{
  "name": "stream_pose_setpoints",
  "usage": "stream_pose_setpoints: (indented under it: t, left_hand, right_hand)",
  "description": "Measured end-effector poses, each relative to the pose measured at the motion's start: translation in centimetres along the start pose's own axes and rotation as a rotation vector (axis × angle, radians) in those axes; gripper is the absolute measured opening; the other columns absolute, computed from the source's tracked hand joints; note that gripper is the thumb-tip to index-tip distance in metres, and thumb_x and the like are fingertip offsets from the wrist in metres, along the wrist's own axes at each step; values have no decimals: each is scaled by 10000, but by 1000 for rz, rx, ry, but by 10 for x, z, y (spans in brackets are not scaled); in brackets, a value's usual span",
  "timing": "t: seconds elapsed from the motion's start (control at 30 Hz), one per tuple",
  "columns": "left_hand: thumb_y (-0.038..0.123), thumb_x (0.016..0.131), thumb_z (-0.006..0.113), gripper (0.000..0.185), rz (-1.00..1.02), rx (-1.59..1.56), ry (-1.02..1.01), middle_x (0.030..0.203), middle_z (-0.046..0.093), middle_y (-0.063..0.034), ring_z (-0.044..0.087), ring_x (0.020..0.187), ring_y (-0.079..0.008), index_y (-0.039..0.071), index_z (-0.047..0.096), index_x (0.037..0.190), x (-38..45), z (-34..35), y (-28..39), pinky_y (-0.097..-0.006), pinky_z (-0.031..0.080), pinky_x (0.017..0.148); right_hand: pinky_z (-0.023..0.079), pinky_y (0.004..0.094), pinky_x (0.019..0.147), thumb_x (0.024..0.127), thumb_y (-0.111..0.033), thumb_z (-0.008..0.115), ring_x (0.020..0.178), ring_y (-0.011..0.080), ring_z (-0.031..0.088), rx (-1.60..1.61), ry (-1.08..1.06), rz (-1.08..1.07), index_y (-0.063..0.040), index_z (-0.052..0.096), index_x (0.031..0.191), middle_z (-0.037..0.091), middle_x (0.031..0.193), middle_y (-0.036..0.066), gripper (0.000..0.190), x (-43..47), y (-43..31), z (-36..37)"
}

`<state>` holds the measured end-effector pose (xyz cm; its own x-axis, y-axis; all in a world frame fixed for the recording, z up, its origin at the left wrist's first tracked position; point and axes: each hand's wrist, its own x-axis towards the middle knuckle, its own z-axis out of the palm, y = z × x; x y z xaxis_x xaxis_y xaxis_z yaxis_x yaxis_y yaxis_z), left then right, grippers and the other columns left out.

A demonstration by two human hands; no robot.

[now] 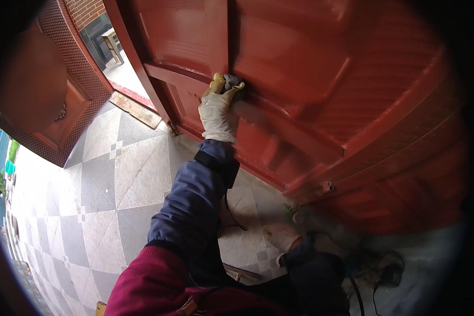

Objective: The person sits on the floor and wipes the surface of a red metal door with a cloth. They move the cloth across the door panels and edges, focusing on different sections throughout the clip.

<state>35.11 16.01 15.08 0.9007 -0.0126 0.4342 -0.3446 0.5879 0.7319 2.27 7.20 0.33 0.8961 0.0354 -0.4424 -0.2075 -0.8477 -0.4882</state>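
Observation:
A large red panelled door (pixel 292 67) stands before me, its raised mouldings shiny. My left hand (pixel 218 106), in a pale glove with yellowish fingertips, holds a crumpled grey cloth (pixel 232 81) against the door's moulding near the middle rail. Lower right, my right hand (pixel 282 236), also in a pale glove, hangs low above the tiled floor; it is dim and blurred, and I see nothing clearly held in it. Dark blue sleeve covers reach over both forearms. A dark cable (pixel 233 215) hangs beside my left forearm.
A brown door leaf (pixel 77 98) with a textured border stands open at the left. A wooden board (pixel 136 110) lies by the threshold. Grey patterned tiles (pixel 142 170) cover the floor. Cables and a black adapter-like object (pixel 391 275) lie at the lower right. A metal fitting (pixel 329 186) sits on the red frame.

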Motion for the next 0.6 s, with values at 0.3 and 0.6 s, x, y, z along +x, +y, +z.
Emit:
stream_pose_setpoints:
  t: [0.3, 0.6]
  left_hand:
    - [93, 789, 737, 297, 433, 1446, -212, 1033, 664, -187, 621, 968, -333, 93, 704, 1084, -30, 43, 11, -408, 525, 807]
    - [205, 848, 689, 288, 273, 1051, -427, 1110, 635, -159, 617, 982, -344, 92, 693, 1113, -52, 58, 7, -402, 523, 824]
  right_hand:
    - [490, 495, 836, 892, -320, 543, 973, 395, 627, 13, -37, -70, -73, 672, 1056, 672, 1023, 192, 323, 12, -3, 16]
    - [489, 480, 861, 910, -317, 537, 990, 380, 628, -42, -101, -45, -68, 659, 1085, 666, 1058, 187, 328, 15, -13, 6]
